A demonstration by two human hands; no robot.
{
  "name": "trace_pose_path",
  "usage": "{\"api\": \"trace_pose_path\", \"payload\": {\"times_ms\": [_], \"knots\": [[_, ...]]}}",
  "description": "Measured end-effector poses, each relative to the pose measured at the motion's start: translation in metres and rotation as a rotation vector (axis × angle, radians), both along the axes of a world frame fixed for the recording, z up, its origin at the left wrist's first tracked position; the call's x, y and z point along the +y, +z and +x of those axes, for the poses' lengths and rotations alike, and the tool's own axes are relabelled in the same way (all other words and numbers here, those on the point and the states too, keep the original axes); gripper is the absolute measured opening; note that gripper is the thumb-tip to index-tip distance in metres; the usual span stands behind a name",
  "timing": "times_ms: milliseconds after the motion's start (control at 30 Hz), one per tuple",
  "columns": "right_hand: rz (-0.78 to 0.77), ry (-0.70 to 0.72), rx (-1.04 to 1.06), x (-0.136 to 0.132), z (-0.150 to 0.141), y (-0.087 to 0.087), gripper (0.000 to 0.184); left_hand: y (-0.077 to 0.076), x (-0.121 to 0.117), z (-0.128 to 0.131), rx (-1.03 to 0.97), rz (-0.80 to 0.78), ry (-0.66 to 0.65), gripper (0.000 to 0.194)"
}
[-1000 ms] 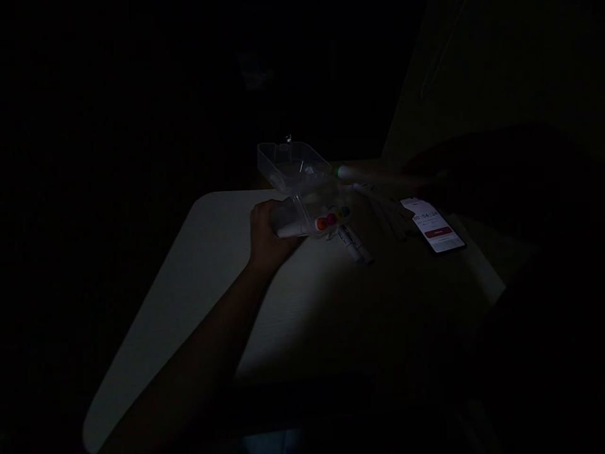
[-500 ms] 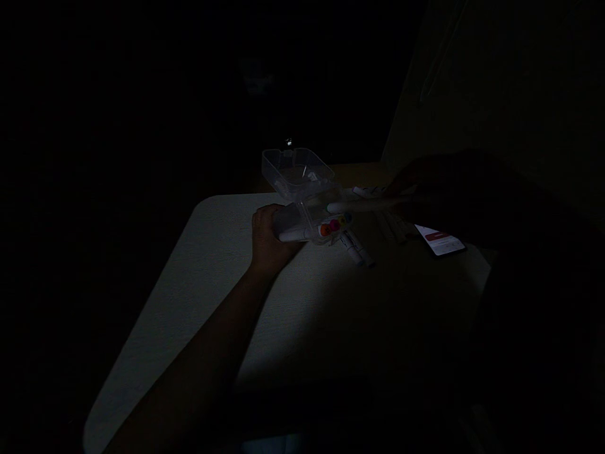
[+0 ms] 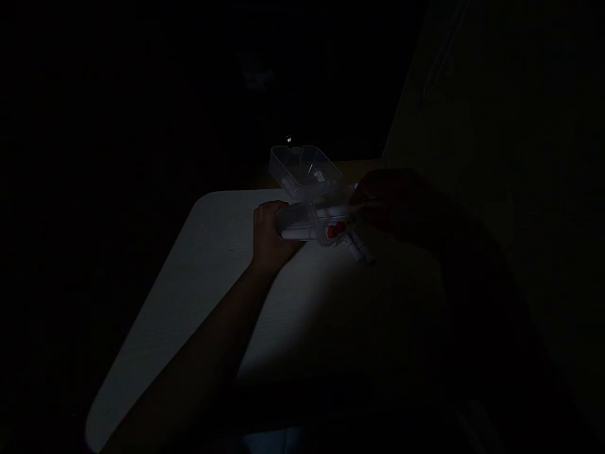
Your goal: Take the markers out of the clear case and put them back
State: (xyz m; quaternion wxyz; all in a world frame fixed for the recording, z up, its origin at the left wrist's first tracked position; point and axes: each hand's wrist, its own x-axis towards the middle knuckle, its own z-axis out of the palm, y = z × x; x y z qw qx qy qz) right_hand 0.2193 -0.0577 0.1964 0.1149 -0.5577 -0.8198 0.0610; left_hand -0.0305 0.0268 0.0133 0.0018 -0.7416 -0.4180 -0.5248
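In dim light my left hand [image 3: 268, 236] is closed around the base of a clear plastic case [image 3: 293, 217], tipped on its side with its mouth to the right. The case's hinged lid [image 3: 302, 169] hangs open at the top. Inside lie white markers [image 3: 297, 232] with orange, pink and yellowish ends showing at the mouth. My right hand [image 3: 390, 202], dark and in shadow, is at the mouth with its fingers closed on a white marker [image 3: 338, 209], whose front part reaches into the case. The right fingertips are hard to make out.
Several loose white markers [image 3: 359, 247] lie on the pale table [image 3: 203, 252] just right of and below the case. A dark wall or panel rises behind the table. My right forearm shades the table's right side.
My right hand has moved left, carrying the marker from outside the mouth into the case. The case has shifted slightly right. The phone at the right is now covered by my arm.
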Motion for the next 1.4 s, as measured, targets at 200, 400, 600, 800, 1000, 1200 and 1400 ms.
{"api": "trace_pose_path", "payload": {"times_ms": [200, 400, 600, 800, 1000, 1200, 1400], "knots": [[-0.053, -0.097, -0.041, -0.001, -0.014, 0.003, 0.036, -0.001, -0.002, 0.001, -0.014, -0.026, -0.003, 0.069], [-0.019, -0.072, -0.012, -0.002, -0.014, 0.001, 0.031, -0.001, -0.002, 0.003, -0.029, -0.045, 0.013, 0.072], [-0.013, -0.028, -0.014, 0.001, -0.014, -0.003, 0.032, -0.001, -0.005, 0.002, -0.024, -0.040, -0.007, 0.068], [0.018, 0.077, -0.020, 0.006, -0.008, -0.015, 0.042, -0.004, -0.002, 0.002, -0.025, 0.002, -0.006, 0.070], [-0.036, 0.090, -0.014, 0.012, -0.008, -0.022, 0.046, -0.001, -0.001, 0.003, -0.006, -0.043, 0.002, 0.072], [-0.014, 0.138, 0.045, 0.013, -0.006, -0.027, 0.047, 0.002, -0.004, 0.004, -0.016, -0.068, 0.014, 0.074], [0.046, 0.155, 0.089, 0.014, -0.006, -0.030, 0.042, 0.003, -0.005, 0.005, -0.008, -0.096, 0.049, 0.077]]}}
